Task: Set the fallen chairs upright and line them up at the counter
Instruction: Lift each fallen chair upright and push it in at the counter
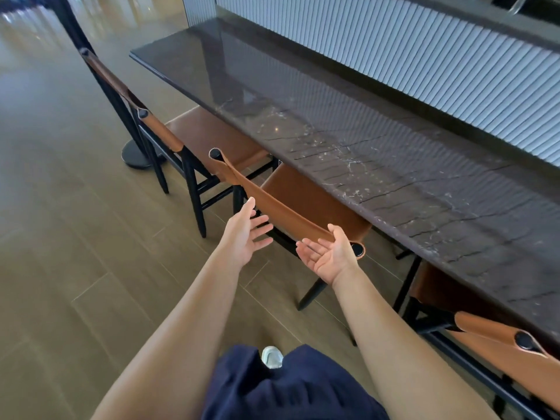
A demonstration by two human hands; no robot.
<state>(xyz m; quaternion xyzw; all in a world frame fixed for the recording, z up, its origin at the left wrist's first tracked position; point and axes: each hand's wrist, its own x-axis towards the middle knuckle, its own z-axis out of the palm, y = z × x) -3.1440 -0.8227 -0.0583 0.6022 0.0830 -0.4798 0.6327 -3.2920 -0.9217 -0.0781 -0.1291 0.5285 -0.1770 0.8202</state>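
Observation:
Three black-framed chairs with tan leather seats and backs stand upright along the dark marble counter (363, 153). The middle chair (272, 198) is straight ahead of me, its seat tucked under the counter edge. My left hand (245, 234) hovers just in front of its leather backrest, fingers spread, holding nothing. My right hand (330, 256) is palm up with straight fingers, next to the backrest's right end near the black post cap. The left chair (157, 128) stands farther along the counter. At the lower right, only part of the right chair (500, 344) shows.
A black stanchion base (136, 153) and its post stand on the wood-look floor behind the left chair. A ribbed white wall panel (424, 56) rises behind the counter. My shoe (271, 356) and dark shorts show at the bottom.

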